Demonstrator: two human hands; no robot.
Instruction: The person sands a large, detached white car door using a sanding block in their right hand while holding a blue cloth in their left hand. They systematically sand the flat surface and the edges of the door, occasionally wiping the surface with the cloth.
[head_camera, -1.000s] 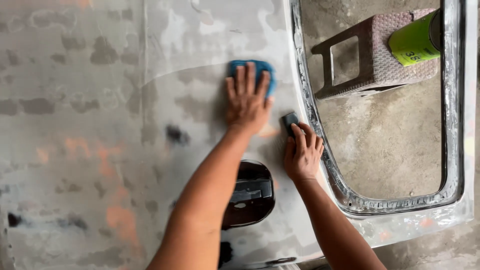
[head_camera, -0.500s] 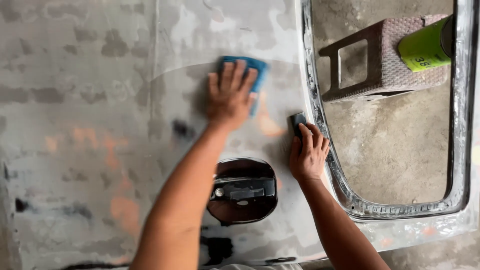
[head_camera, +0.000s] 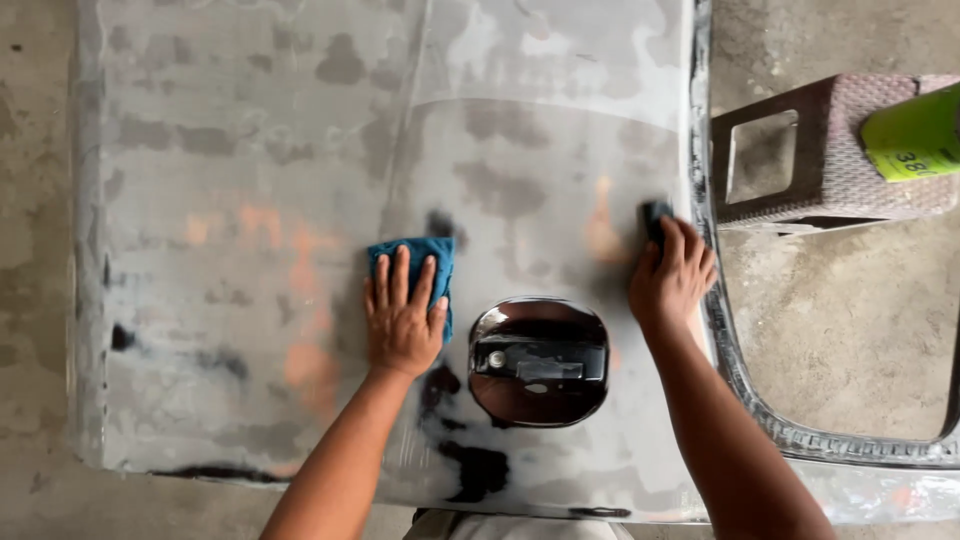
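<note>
Blue cloth (head_camera: 425, 262) pinned flat under the left hand (head_camera: 403, 318) on the sanded car door (head_camera: 240, 180); right hand (head_camera: 670, 280) clamps a dark sanding block (head_camera: 655, 217) by the window edge. Pressing hard risks cutting through the filler.

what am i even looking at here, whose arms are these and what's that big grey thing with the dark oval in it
The one picture comes from a camera worn on a person's head, looking down, so the two bare arms are that person's own. The big grey thing is a sanded car door lying flat, patched with grey filler and orange spots. The dark oval is the door handle recess with its handle. The left hand presses flat on a blue cloth on the panel. The right hand rests near the window frame edge, fingers over a small dark block; what it is I cannot tell. Through the window opening you see concrete floor, a brown woven stool, and on it a lime green container.
</note>
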